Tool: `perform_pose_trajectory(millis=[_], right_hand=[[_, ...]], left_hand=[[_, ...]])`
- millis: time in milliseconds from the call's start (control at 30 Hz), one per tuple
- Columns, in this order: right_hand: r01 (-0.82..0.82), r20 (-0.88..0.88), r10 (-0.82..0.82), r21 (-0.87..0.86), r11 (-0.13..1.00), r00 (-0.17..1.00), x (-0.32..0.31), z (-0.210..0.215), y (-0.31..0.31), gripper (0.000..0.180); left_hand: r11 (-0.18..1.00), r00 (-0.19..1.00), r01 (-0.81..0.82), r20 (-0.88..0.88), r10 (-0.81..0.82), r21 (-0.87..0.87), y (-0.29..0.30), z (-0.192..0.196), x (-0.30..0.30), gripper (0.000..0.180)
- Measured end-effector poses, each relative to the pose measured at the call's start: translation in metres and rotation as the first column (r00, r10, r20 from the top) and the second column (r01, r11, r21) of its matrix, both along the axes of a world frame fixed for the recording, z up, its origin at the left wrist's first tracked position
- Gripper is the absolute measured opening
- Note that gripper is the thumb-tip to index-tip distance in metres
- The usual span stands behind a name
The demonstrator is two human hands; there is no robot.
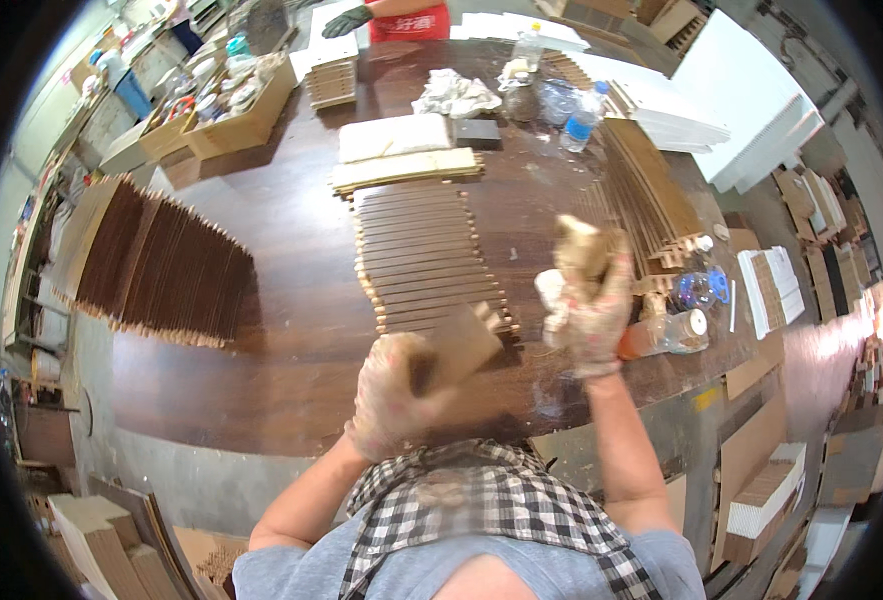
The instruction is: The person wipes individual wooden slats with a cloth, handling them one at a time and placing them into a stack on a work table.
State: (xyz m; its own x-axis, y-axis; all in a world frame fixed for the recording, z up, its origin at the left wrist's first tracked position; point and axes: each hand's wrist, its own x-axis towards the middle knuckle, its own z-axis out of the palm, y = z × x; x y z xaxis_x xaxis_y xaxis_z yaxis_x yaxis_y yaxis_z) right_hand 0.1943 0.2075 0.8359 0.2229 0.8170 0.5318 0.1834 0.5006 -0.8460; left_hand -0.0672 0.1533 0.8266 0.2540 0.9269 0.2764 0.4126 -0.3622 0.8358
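A: Where is the piece in hand?
B: The brown panel is over the near end of the middle row of brown strips, held in the left hand. I can't tell whether it touches the row.

A: How is the grip there?
B: The fingers look wrapped around one end, leaving the other free. Motion blurs it, so I can't judge how tight.

A: And the right hand?
B: It's to the right of the row, apart from it, closed round a tan piece. That's too smeared to name.

A: How would you do this well?
B: I'd keep the panel level and its free end clear of the row's pale tips, so no strip gets nudged out of line. A steadier, slower wrist would help, and a hold nearer the panel's middle if it wobbles.

A: Anything to watch?
B: The bottle right of the row lies just beside the right wrist, so I'd keep that arm's sweep narrow. The dark stack left of the row is well apart, which leaves the left hand room.
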Motion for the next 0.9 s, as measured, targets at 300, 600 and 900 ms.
perform_pose_trajectory(millis=[300,600,900], right_hand=[[-0.202,0.498,0.254,-0.155,0.967,0.830,-0.024,0.020,-0.069,0.062],[-0.360,0.835,0.327,-0.168,0.918,0.443,-0.073,0.056,-0.080,0.053],[-0.212,0.769,0.334,-0.260,0.942,0.545,-0.044,0.051,-0.083,0.054]], left_hand=[[0.727,-0.022,0.589,0.891,0.453,-0.354,0.022,-0.012,-0.009,0.040],[0.784,-0.176,0.560,0.886,0.429,-0.269,0.027,-0.032,-0.006,0.058],[0.759,-0.283,0.601,0.822,0.495,-0.251,0.018,-0.018,-0.017,0.049]])
